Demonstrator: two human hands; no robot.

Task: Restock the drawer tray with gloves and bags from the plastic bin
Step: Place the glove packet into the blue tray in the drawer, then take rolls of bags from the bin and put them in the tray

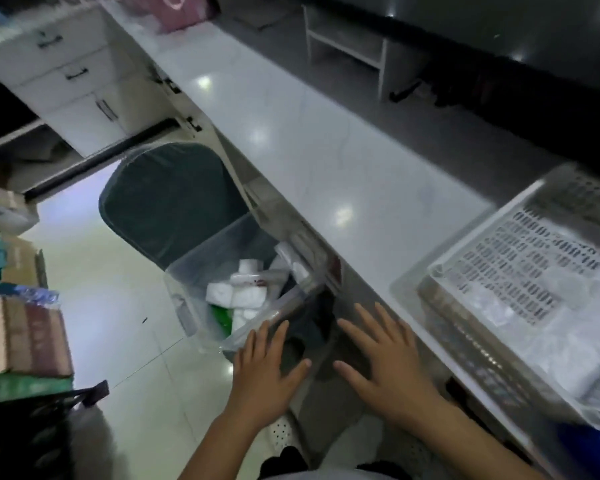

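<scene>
Both hands out over the bin (201,271) on the floor by the counter (326,150) — clear, thin-walled plastic, white rolls (238,296) piled inside. Those rolls look light and soft, likely slippery in film; best pinched round the middle. Left hand (262,372) spread flat, right hand (383,358) spread too — neither holds anything. The tray (471,244) waits on the counter, right.
</scene>
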